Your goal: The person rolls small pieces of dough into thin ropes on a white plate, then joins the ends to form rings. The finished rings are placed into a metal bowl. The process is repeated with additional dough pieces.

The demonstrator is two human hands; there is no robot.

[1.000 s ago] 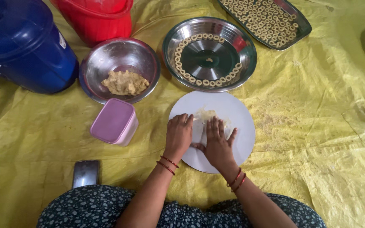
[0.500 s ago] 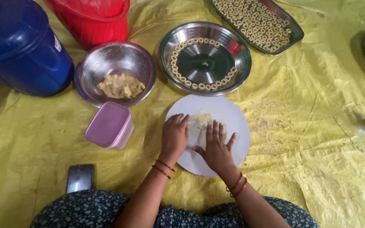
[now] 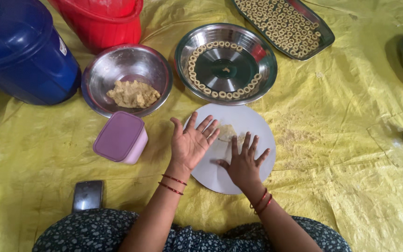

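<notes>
Pale dough piece point(image 3: 228, 132) on round white plate point(image 3: 257, 122).
Flattened, crumbly at the edges, lying near the middle of the plate, partly hidden behind fingertips; plate flat on yellow sheet point(image 3: 341, 140), just below the steel bowl point(image 3: 225, 63).

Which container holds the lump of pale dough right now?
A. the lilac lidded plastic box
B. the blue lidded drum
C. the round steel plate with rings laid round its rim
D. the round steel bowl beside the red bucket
D: the lump of pale dough lies in the round steel bowl, just below the red bucket; the lilac plastic box has its lid on, and the round steel plate carries only small dough rings.
</notes>
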